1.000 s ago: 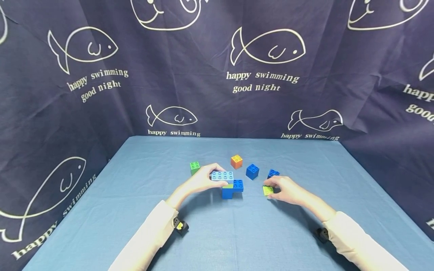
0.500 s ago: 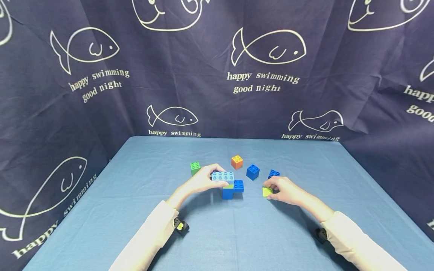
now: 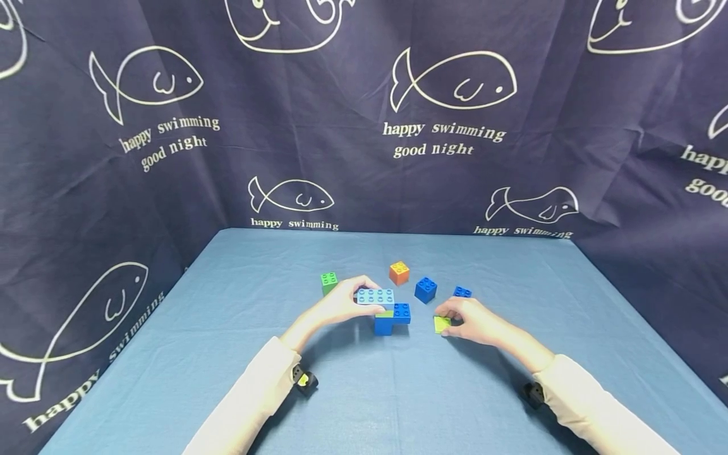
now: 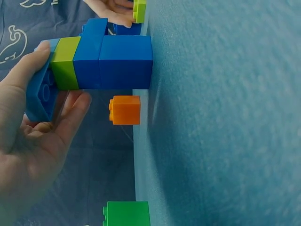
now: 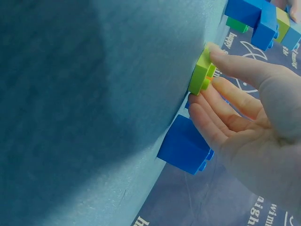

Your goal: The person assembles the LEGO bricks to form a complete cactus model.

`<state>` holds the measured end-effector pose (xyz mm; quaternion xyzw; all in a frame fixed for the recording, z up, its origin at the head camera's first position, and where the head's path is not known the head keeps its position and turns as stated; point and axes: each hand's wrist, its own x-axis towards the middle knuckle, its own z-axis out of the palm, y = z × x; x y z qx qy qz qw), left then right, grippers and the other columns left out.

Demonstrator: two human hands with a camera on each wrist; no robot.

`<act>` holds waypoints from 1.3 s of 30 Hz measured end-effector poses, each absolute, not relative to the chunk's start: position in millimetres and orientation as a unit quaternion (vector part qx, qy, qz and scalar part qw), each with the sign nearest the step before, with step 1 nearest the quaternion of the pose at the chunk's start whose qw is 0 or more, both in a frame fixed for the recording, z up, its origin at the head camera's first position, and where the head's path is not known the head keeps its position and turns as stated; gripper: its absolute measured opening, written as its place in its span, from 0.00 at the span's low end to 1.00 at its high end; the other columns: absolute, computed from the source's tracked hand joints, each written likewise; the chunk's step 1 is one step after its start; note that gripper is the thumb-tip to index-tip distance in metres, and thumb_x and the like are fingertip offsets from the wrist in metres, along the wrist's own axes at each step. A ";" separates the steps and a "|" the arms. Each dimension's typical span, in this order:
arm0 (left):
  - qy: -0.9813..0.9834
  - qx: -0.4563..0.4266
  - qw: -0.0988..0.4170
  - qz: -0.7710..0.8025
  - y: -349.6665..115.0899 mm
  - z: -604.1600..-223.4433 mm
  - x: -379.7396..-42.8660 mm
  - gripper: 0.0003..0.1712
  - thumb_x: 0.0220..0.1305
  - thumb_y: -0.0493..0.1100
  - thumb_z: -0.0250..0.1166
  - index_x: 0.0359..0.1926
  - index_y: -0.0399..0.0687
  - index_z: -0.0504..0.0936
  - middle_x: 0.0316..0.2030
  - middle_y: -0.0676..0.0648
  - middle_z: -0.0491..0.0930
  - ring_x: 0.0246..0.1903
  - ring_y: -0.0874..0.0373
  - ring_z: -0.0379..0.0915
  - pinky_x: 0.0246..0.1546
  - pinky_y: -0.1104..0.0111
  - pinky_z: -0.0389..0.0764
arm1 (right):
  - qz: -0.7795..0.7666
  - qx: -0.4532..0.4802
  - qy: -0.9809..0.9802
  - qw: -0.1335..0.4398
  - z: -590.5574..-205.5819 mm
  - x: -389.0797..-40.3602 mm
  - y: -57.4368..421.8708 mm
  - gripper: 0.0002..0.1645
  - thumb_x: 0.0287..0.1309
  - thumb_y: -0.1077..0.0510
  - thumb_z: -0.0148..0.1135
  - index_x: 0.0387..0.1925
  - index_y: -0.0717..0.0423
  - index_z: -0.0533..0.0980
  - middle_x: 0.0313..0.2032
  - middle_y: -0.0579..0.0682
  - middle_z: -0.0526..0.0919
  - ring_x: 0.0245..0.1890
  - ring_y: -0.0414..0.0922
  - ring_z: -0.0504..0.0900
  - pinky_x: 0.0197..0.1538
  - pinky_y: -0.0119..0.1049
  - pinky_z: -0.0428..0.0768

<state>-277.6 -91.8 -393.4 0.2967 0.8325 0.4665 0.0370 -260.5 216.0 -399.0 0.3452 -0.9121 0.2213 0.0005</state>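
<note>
My left hand (image 3: 343,299) grips the light blue brick (image 3: 375,296) on top of a stack of building bricks. In the left wrist view, a lime green brick (image 4: 66,63) lies under the light blue one. Below it come a blue brick (image 4: 89,59) that juts out to one side and another blue brick (image 4: 126,61) at the bottom. My right hand (image 3: 474,319) pinches a thin lime green brick (image 5: 201,71) between thumb and fingers. That brick is low over the table, just right of the stack; whether it touches the cloth I cannot tell.
An orange brick (image 3: 399,273) and a blue brick (image 3: 425,290) stand behind the hands. Another blue brick (image 3: 462,292) sits beyond my right hand, partly hidden. Behind my left hand is a green brick (image 3: 328,283). A dark printed curtain (image 3: 352,139) borders the blue table (image 3: 364,404).
My right hand has moved a little to the left with the lime green brick, nearer the stack. The left hand keeps its grip and stays nearly in place; the view shifts slightly.
</note>
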 end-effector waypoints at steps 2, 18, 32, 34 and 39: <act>0.833 0.299 0.035 0.465 -92.0 -393.0 -277.4 0.20 0.51 0.50 0.72 0.44 0.51 0.78 0.39 0.51 0.81 0.38 0.61 0.74 0.41 0.70 0.76 | 0.221 0.344 -0.912 0.002 -399.0 -260.2 216.3 0.20 0.46 0.60 0.71 0.43 0.63 0.78 0.36 0.50 0.81 0.36 0.45 0.80 0.40 0.35 0.80; 0.834 0.294 0.046 0.464 -94.3 -389.8 -276.5 0.19 0.54 0.52 0.70 0.46 0.58 0.79 0.38 0.55 0.80 0.37 0.60 0.74 0.39 0.67 0.76 | 0.207 0.341 -0.917 -0.011 -397.9 -260.8 217.2 0.23 0.45 0.56 0.73 0.43 0.64 0.79 0.34 0.49 0.79 0.33 0.42 0.77 0.36 0.32 0.79; 0.839 0.284 0.045 0.462 -93.8 -389.6 -274.0 0.18 0.54 0.51 0.70 0.46 0.57 0.79 0.37 0.55 0.80 0.37 0.61 0.74 0.39 0.69 0.75 | 0.222 0.332 -0.917 0.006 -398.3 -259.2 219.3 0.19 0.45 0.59 0.72 0.41 0.62 0.80 0.34 0.49 0.78 0.34 0.43 0.77 0.38 0.34 0.80; 0.839 0.285 0.045 0.462 -93.8 -390.0 -274.4 0.18 0.54 0.52 0.70 0.46 0.57 0.79 0.37 0.55 0.80 0.37 0.61 0.74 0.38 0.69 0.75 | 0.228 0.334 -0.914 0.010 -397.7 -259.1 219.7 0.18 0.46 0.60 0.71 0.40 0.62 0.79 0.35 0.50 0.78 0.34 0.44 0.77 0.38 0.34 0.81; 0.839 0.284 0.046 0.462 -93.7 -390.6 -275.3 0.18 0.54 0.52 0.69 0.46 0.57 0.79 0.37 0.55 0.80 0.36 0.61 0.74 0.37 0.68 0.76 | 0.238 0.337 -0.911 0.017 -394.7 -259.3 219.4 0.17 0.46 0.62 0.71 0.40 0.62 0.79 0.34 0.50 0.78 0.34 0.44 0.78 0.38 0.35 0.81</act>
